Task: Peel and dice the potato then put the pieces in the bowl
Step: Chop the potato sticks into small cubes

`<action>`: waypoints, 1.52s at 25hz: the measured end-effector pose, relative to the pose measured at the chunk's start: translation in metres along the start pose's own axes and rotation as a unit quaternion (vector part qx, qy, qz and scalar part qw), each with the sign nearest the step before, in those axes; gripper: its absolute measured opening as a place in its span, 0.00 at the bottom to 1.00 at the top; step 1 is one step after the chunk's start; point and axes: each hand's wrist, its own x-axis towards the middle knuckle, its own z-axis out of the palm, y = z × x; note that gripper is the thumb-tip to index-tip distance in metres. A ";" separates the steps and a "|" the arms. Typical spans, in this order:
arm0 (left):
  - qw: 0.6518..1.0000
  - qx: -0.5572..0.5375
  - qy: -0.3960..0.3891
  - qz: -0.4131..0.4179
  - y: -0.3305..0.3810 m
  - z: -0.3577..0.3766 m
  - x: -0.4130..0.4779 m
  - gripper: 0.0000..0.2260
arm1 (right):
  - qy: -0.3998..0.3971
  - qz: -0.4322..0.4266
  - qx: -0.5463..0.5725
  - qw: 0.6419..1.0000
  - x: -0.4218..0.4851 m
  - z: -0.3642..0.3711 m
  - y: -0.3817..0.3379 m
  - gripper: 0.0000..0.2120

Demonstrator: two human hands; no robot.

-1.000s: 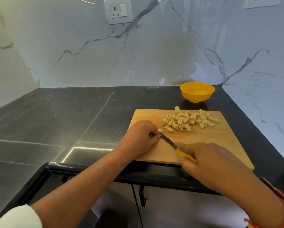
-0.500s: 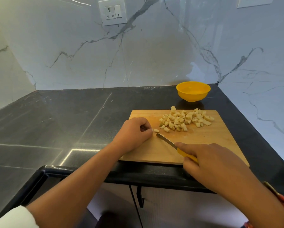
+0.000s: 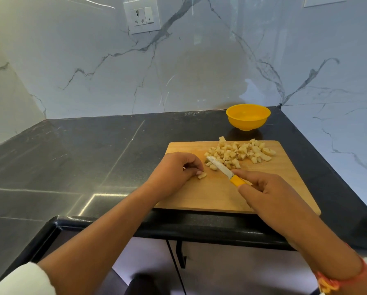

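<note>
Marble wall [image 3: 199, 71], white with grey veins, closes the back and right of the scene. Below it a dark polished stone table [image 3: 82, 156] runs from the left to the right corner. A rectangular wooden cutting board [image 3: 221, 196] lies on the table's right part, and its near edge sits close to the table's front lip.

Two bare forearms reach in from below. The left hand [image 3: 174, 171] rests on the board's left part with its fingers curled, and its grip is closed on a small stray potato piece [image 3: 202, 175], which the fingertips pin against the wood. The right hand [image 3: 269, 192] is over the board's middle. Its grip is wrapped round the yellow handle of a small kitchen knife [image 3: 223, 169], with the forefinger stretched along the top. The pale blade slants up and to the left, and its tip reaches the near left edge of the diced heap.

A round yellow plastic bowl [image 3: 248, 124] stands on the table just beyond the board's far edge, in the corner, and no potato shows in it. A heap of pale potato cubes [image 3: 238, 153] is on the far part of the board, a little way from the stray piece.

A white wall socket with a switch [image 3: 142, 15] is set high in the marble. An orange thread band [image 3: 331, 282] circles the right wrist, and a white sleeve [image 3: 18, 279] shows at the lower left.
</note>
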 end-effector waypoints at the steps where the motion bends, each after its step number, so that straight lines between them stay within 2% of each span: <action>1: 1.000 0.001 -0.003 0.008 -0.001 0.000 0.000 0.07 | 0.006 0.002 0.007 1.000 0.000 0.000 0.001 0.16; 5: 0.999 0.013 -0.016 0.030 -0.004 0.000 0.004 0.09 | 0.008 0.004 0.016 1.000 0.000 0.002 0.006 0.16; 9: 0.995 0.075 -0.064 0.012 -0.002 0.001 0.007 0.23 | 0.005 0.002 -0.003 1.000 0.003 0.005 0.008 0.18; 18: 0.999 0.038 -0.016 -0.009 -0.003 0.002 0.012 0.13 | 0.028 -0.017 -0.081 0.996 0.002 0.013 0.006 0.22; 24: 0.999 0.031 0.031 -0.017 -0.006 0.006 0.005 0.12 | 0.036 -0.041 -0.134 0.989 0.000 0.023 -0.007 0.23; 31: 0.997 0.072 0.032 0.019 -0.006 0.006 0.004 0.08 | 0.043 -0.045 -0.138 0.988 0.001 0.026 -0.011 0.23; 38: 0.995 0.092 0.000 0.041 -0.007 0.002 0.007 0.07 | 0.048 -0.032 -0.125 0.990 0.003 0.026 -0.008 0.23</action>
